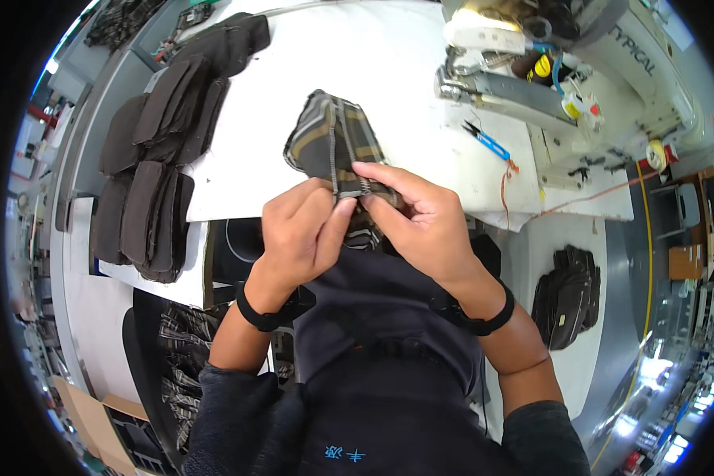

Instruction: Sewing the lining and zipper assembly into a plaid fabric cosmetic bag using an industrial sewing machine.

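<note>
Both hands pinch a dark plaid fabric piece (313, 131) with yellow-brown stripes and pale seam lines, at the front edge of the white table (254, 151). My left hand (303, 226) closes thumb and fingers on its lower edge. Beside it, my right hand (420, 218) grips the same edge, thumb below and forefinger on top, close to a zigzag stitched or toothed strip. The far end of the piece lies on the table, and its near end hangs down between the hands, partly hidden by them.
Stacks of dark fabric pieces (163, 210) line the table's left side. At the right stands a sewing machine (642, 71), with blue thread snips (488, 141) lying before it. More dark pieces (567, 297) rest on a lower right surface; plaid cloth (184, 341) hangs at lower left.
</note>
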